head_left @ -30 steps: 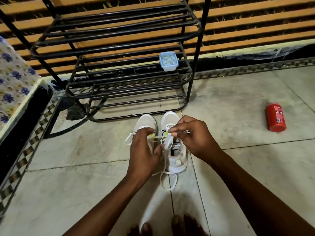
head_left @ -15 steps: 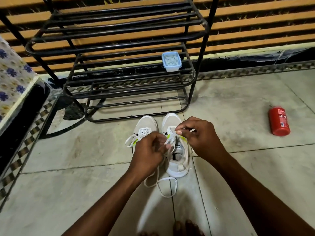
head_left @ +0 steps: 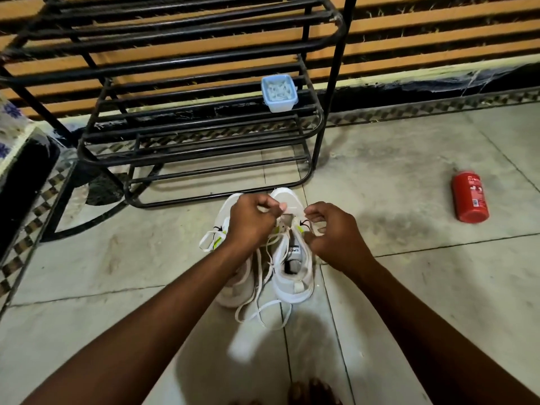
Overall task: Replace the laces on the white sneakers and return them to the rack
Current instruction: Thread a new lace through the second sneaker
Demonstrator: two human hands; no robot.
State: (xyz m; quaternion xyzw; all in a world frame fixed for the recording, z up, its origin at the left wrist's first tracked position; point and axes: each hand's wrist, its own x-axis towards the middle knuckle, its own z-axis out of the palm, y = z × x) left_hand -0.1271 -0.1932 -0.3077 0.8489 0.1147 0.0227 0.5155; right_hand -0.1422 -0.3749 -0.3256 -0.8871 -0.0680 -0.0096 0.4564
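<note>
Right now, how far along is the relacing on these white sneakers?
Seemingly done: the left sneaker, a lace loop showing. In hand: left hand and right hand pinch the lace over the right sneaker. Left: finish threading, then move both from the floor onto the rack.

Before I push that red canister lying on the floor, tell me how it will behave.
The red canister lies on its side on smooth floor tiles, so it will likely roll if pushed across its length. It looks rigid, probably metal, so it should not flex. Its weight cannot be judged.
</note>
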